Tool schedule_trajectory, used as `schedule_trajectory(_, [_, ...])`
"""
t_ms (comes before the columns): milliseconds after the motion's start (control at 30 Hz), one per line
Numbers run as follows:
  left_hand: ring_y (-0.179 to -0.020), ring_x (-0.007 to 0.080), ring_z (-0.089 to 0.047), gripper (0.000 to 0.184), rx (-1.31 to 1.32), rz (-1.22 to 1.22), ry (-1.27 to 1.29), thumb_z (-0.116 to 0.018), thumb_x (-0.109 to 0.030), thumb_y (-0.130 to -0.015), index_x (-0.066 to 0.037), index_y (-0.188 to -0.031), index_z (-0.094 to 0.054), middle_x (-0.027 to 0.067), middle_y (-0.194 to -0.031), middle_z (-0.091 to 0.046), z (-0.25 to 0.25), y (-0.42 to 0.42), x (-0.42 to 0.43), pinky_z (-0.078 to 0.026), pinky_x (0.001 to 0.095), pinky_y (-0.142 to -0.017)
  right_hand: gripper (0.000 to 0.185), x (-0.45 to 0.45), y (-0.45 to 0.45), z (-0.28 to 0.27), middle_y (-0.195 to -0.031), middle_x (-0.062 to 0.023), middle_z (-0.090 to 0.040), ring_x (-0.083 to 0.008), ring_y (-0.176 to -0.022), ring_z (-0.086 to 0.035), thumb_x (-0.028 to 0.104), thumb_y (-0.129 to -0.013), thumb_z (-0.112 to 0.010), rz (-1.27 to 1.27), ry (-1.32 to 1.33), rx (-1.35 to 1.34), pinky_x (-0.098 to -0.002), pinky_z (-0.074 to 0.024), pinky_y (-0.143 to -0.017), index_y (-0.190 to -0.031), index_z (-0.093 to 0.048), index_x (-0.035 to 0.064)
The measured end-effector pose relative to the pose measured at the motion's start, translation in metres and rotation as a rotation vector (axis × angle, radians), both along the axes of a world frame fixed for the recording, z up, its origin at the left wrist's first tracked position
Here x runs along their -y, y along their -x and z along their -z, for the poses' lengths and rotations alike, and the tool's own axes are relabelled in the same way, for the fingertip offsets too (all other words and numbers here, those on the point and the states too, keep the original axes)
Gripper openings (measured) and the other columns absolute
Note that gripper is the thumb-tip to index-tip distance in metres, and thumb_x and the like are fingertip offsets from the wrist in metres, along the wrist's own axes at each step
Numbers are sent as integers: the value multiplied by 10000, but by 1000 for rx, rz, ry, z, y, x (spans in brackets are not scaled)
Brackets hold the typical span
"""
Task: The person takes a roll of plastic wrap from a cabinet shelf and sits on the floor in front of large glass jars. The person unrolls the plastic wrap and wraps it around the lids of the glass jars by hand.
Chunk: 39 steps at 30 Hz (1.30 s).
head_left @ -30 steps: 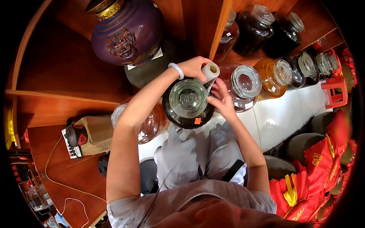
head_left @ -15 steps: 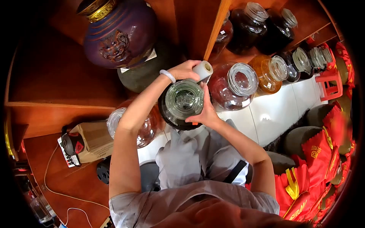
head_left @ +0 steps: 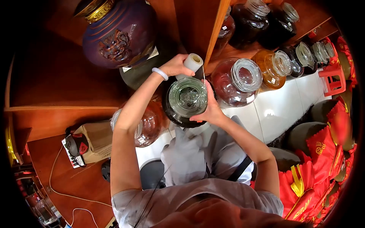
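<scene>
My left hand (head_left: 177, 67), with a pale bangle at its wrist, grips a roll of clear film (head_left: 192, 64) just behind the glass lid (head_left: 187, 97) of a dark jar (head_left: 170, 113). A thin strip of film runs from the roll down toward the lid's right side. There my right hand (head_left: 210, 107) curves around the lid, its thumb at the front and its fingers at the right edge, pressing on the rim. The fingertips meet the film's edge. An orange label on the jar is mostly hidden under my right thumb.
A red-liquid jar (head_left: 230, 85) stands right of my hands, an amber jar (head_left: 270, 68) beyond it. Another glass jar (head_left: 149, 125) sits at the left. A purple urn (head_left: 119, 36) is behind left. A red stool (head_left: 333, 80) and red cloth bags (head_left: 323, 152) are at the right.
My left hand has moved the roll from the lid's back right toward its back left. My right hand has gone from loose fingers beside the lid to holding its right side.
</scene>
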<state>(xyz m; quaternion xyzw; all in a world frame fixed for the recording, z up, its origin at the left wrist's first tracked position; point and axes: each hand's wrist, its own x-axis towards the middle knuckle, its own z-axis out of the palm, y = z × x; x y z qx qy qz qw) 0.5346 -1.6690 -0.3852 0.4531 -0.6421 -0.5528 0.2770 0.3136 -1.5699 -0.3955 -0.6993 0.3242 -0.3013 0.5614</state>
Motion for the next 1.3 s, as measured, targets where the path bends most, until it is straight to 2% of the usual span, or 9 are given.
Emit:
schedule_trajectory(133, [-854,117,-534,525,-9,-19,-49,-708,-112,-595,-24,-1091,-557,23,-926,-599,-4,-13,-4,-432,270,-802,1178,-3,0,2,-1314,-137,-355,-264,-1097,-481,-55,-536,-782,-26,-178,36,-314,-545,-619,-1397,-1,136])
schedule_trajectory(333, [-881,125,-524,536,55,5,45,-686,-118,-584,-39,-1098,-559,29,-958,-593,-15,-8,2,-423,271,-813,1190,0,-2,1,-1331,-130,-339,-244,-1179,-404,-15,-520,-805,-22,160,8,-352,-450,-887,-1395,-6,94])
schedule_trajectory(400, [-881,128,-526,544,57,21,48,-688,-115,-577,-31,-1098,-558,30,-959,-594,-12,-10,5,-423,270,-816,1203,-3,-2,1,-1329,-152,-325,-249,-1240,-330,108,-490,-848,-6,-89,83,-343,-258,-1044,-1381,-45,19])
schedule_trajectory(633, [-883,144,-551,544,105,36,124,-700,-125,-559,-23,-1078,-572,53,-968,-614,-19,-12,10,-436,276,-818,1219,-2,-2,-1,-1348,-125,-312,-234,-1251,-312,45,-495,-834,-20,-16,69,-366,-254,-1046,-1393,-11,69])
schedule_trajectory(733, [-901,140,-546,567,107,27,107,-704,-113,-552,-19,-1094,-568,50,-986,-610,-22,-11,9,-431,276,-832,1173,5,2,-16,-1342,-165,-313,-271,-1258,-303,167,-517,-849,-56,-106,84,-371,-251,-1048,-1378,-69,7])
schedule_trajectory(800, [-887,138,-550,553,109,20,134,-702,-114,-556,-20,-1085,-571,48,-971,-615,-17,-13,8,-436,275,-822,1098,14,8,-20,-1342,-197,-314,-323,-1247,-322,293,-547,-832,132,510,-174,-408,-261,-1039,-1360,-159,-12])
schedule_trajectory(967, [-856,140,-562,525,144,23,93,-700,-141,-553,-28,-1052,-586,53,-941,-627,-15,-14,12,-449,274,-791,478,53,-34,-60,-886,-169,-619,-321,-863,-587,391,-806,-583,-98,884,-228,-429,-387,-893,-976,-566,-55])
schedule_trajectory(1067, [-838,142,-568,513,142,12,89,-697,-158,-552,-32,-1037,-593,56,-925,-630,-13,-18,13,-456,276,-773,518,64,-55,-60,-837,-192,-622,-354,-829,-587,460,-831,-523,-288,797,-713,-417,-426,-828,-959,-556,-42])
schedule_trajectory(1300, [-891,137,-549,549,126,-17,12,-727,-142,-561,-26,-1074,-570,51,-959,-618,-11,-33,-5,-437,272,-817,662,64,-56,-46,-661,-154,-607,-265,-644,-604,593,-760,-521,-250,955,-742,-341,-454,-713,-850,-576,-61])
